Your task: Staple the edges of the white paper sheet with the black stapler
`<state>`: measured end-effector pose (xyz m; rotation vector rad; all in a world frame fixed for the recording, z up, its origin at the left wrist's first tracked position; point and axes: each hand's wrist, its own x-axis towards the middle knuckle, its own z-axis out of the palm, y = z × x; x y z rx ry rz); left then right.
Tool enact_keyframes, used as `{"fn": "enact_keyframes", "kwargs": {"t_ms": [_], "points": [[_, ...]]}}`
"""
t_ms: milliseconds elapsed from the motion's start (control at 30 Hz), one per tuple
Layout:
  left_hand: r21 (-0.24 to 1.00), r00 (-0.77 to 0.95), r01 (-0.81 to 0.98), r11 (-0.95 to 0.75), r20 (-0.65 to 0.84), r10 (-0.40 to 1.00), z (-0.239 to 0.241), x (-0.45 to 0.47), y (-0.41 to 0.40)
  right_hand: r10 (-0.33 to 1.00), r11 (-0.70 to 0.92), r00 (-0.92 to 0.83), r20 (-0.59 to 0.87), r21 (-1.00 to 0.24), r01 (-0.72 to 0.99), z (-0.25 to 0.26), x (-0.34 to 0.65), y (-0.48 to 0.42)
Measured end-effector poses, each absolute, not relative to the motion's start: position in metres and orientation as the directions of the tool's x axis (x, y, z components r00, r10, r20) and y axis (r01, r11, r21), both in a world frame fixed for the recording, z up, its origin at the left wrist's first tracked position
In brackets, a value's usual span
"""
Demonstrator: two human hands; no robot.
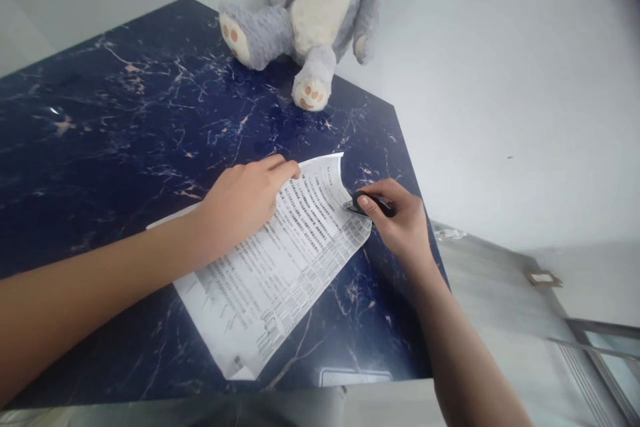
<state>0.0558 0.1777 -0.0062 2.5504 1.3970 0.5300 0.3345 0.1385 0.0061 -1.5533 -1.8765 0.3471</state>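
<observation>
A printed paper sheet (280, 273) lies on a dark blue marbled table (125, 127). My left hand (240, 203) presses flat on the sheet's upper part, fingers pointing toward its curled-up far corner. My right hand (400, 217) grips a small black stapler (363, 203) at the sheet's right edge, with its metal tip touching the paper.
A grey and cream plush toy (310, 20) sits at the table's far edge against a white wall. The table's right edge runs just beside my right hand. A window frame (595, 347) shows at the lower right.
</observation>
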Motion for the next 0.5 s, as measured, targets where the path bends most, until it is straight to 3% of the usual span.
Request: {"fn": "enact_keyframes", "kwargs": {"t_ms": [500], "points": [[0.369, 0.485, 0.760, -0.536, 0.228, 0.844, -0.0034, 0.0573, 0.1716, 0.935, 0.255, -0.058, 0.350, -0.550, 0.795, 0.0040, 0.3276, 0.1362]]}}
